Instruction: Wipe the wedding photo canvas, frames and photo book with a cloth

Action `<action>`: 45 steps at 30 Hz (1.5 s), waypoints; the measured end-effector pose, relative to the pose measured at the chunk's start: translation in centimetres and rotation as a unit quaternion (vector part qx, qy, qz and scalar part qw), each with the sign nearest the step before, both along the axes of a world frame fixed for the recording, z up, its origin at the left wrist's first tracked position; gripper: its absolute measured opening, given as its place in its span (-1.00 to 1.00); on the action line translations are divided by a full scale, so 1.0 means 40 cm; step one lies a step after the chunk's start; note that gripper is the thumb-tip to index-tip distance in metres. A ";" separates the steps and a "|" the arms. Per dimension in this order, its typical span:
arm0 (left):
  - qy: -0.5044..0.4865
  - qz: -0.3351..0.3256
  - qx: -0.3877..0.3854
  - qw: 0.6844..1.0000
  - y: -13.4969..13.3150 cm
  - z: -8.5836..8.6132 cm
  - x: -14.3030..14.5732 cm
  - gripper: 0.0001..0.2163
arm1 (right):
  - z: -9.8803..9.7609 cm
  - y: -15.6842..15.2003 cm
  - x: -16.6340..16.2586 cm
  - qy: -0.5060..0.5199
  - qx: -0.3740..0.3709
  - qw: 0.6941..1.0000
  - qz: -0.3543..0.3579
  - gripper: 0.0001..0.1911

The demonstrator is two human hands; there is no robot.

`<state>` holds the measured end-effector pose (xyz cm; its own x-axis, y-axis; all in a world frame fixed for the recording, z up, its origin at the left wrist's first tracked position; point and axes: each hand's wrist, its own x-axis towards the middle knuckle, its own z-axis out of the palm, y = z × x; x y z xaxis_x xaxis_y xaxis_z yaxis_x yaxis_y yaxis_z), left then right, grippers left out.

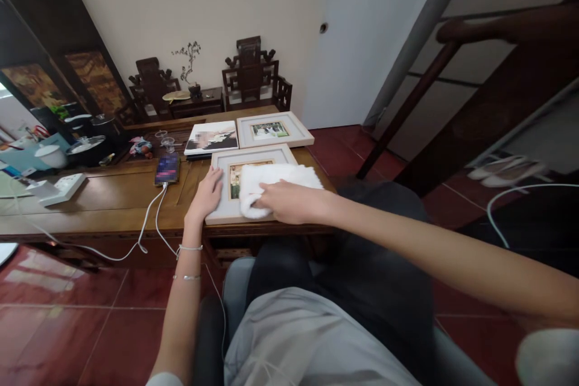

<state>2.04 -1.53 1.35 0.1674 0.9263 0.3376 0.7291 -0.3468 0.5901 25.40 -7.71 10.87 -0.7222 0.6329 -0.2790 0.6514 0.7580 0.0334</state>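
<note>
A white picture frame (256,157) lies flat near the front edge of a wooden table (113,199). My left hand (205,193) rests flat on the frame's left border, fingers spread. My right hand (284,202) presses a fluffy white cloth (275,178) onto the frame's glass, covering most of the picture. A strip of the photo shows between the cloth and my left hand.
Behind lie a second white frame (274,129) and an unframed photo print (211,137). A phone (167,169) on a white cable, a power strip (67,187), plastic cups and small items sit left. Carved dark chairs stand at the wall; a stair rail runs right.
</note>
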 end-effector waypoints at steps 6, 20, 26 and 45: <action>0.008 0.005 0.023 1.000 0.014 -0.015 -0.004 -0.52 | 0.009 0.014 0.076 -0.019 0.007 0.999 -0.050 -0.59; -0.001 0.003 0.021 1.000 0.000 0.006 0.001 -0.52 | -0.021 0.027 -0.008 0.057 0.014 0.998 0.001 -0.57; -0.003 0.006 0.023 1.000 0.002 -0.001 0.003 -0.55 | 0.015 0.025 0.118 0.055 -0.007 0.997 -0.049 -0.44; 0.000 -0.002 0.015 1.000 0.007 -0.008 0.003 -0.54 | 0.028 -0.001 0.076 -0.004 -0.009 0.999 -0.031 -0.58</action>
<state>2.17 -1.23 1.05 0.1708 0.9153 0.3647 0.7270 -0.3669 0.5803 28.42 -7.75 11.99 -0.6798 0.6710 -0.2961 0.6965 0.7171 0.0261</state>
